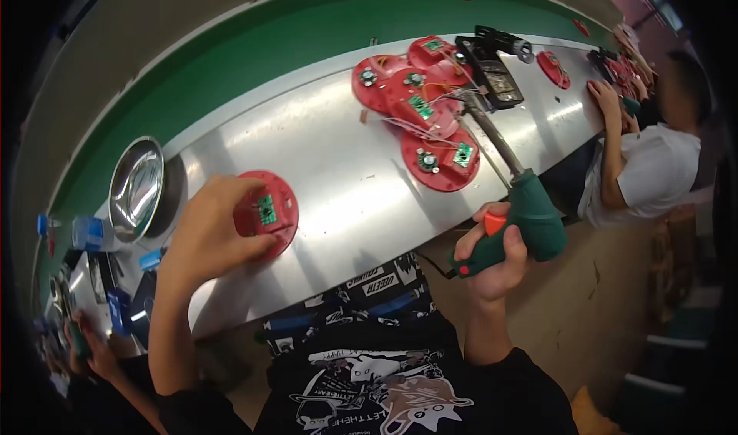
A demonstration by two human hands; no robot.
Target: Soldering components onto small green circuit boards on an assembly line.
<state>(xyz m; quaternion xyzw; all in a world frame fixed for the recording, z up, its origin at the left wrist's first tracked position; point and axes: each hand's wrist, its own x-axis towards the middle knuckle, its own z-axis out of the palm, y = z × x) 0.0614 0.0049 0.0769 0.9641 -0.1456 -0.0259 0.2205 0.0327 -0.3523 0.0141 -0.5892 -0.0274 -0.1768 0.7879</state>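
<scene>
While a soldering gun (542, 220) is gripped by right fingers (467, 243), the nine-o'clock red disc (286, 224) seems steadied by pinching left fingers (254, 246).

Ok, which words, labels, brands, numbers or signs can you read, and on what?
Black T-shirt: white lettering, partly readable; I don't copy wording.
Patterned black legwear: white lettering, likewise not copied.
Circuit board in the grasped red housing: any marks too small to read.
Soldering gun: none legible.

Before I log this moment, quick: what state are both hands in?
Left hand: holding the red disc between thumb and fingers.
Right hand: closed around the green pistol-grip tool.
</scene>
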